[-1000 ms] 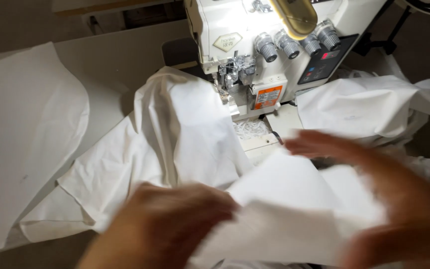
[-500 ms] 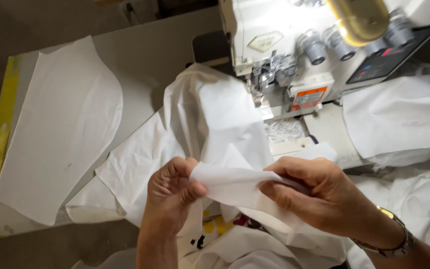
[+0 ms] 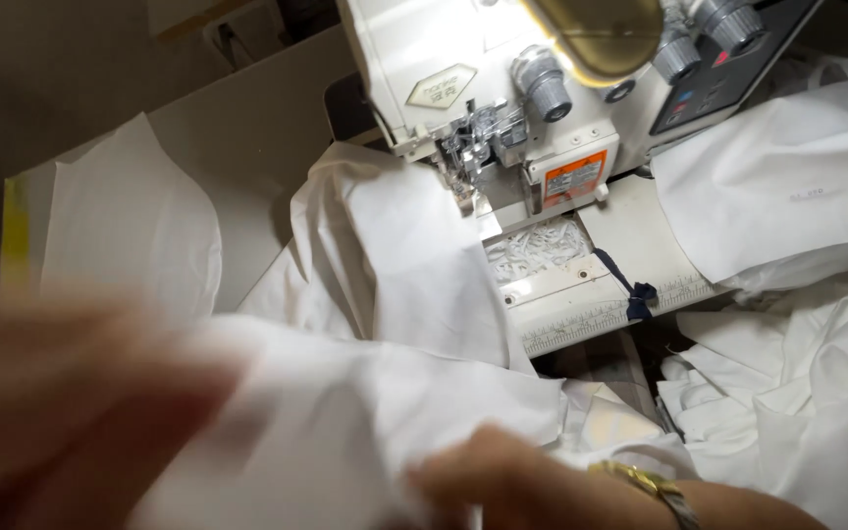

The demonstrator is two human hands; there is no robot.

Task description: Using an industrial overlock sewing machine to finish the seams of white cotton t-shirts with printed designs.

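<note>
Cloth (image 3: 345, 412) fills the lower frame, tabletop (image 3: 247, 147) bare at upper left. Blurred left hand (image 3: 61, 393) and right hand (image 3: 522, 486) grip the cloth's edges.

Orange-and-white rectangular warning label (image 3: 572, 178) stuck on the front of the cream sewing machine (image 3: 424, 59), at about one o'clock from picture centre, tilted a little counter-clockwise, orange band above, white below. Small hexagonal badge (image 3: 442, 86), cream with a dark outline, at twelve o'clock, up and to the left of the orange label. Dark control panel (image 3: 723, 74) at about two o'clock, slanted, with small red and blue buttons on its face; no lit screen to be made out. Printed ruler strip (image 3: 620, 309) along the front edge of the machine bed, at three o'clock, pale with fine dark marks.
</note>
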